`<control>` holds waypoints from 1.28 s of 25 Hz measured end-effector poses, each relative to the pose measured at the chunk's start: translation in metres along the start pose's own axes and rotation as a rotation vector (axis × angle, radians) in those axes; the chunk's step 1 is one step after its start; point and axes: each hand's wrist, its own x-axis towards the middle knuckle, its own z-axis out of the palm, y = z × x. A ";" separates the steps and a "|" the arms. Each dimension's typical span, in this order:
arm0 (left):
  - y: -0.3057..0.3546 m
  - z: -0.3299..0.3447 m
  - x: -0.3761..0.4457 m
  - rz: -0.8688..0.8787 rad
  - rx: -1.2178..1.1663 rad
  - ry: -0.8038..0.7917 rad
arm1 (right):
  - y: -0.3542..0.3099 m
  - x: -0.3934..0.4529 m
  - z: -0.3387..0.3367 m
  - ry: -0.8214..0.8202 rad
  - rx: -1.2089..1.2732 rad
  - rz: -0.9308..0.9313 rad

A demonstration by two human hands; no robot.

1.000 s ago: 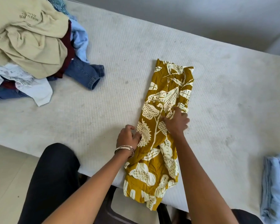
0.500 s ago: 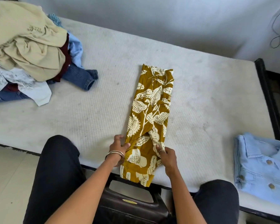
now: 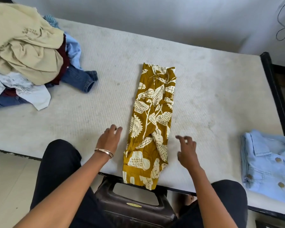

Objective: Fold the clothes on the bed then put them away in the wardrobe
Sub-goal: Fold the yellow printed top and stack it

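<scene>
Fingers, both hands: spread and relaxed, holding nothing. Left hand (image 3: pixel 108 140), copper bangle at the wrist, hovers just beside the strip's left edge; right hand (image 3: pixel 187 150) hovers just beside its right edge

Item in hand: mustard-yellow cotton garment with cream leaf print (image 3: pixel 150 124), folded into a long narrow strip. It lies at the middle of the white textured mattress (image 3: pixel 212 83), running from 12 o'clock to 6 o'clock, its near end hanging over the bed's edge

Awaiting folding: heap of unfolded clothes, beige, maroon, denim and white (image 3: pixel 26 60), at 10 o'clock

Done, judged: pale blue folded denim jacket with metal buttons (image 3: pixel 270 163), at 4 o'clock

Also present: dark brown plastic stool (image 3: pixel 133 206), at 6 o'clock, below the mattress edge

Step in hand, judged: shorten the strip by cross-folds. Advice: pinch both near corners together, carry the hanging end toward 12 o'clock, match edges squarely, press the crease flat before repeating; the creased far end wants smoothing first

Wardrobe: not in view
</scene>
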 end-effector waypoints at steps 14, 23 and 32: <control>0.009 0.008 0.031 0.376 -0.188 -0.564 | -0.032 0.004 0.040 -0.001 -0.194 -0.614; 0.022 -0.081 -0.013 -0.072 -0.669 -1.172 | -0.071 -0.040 -0.028 -0.950 0.446 -0.172; 0.001 -0.034 0.144 -0.799 -1.253 -0.729 | -0.070 0.125 -0.043 -0.390 1.007 0.513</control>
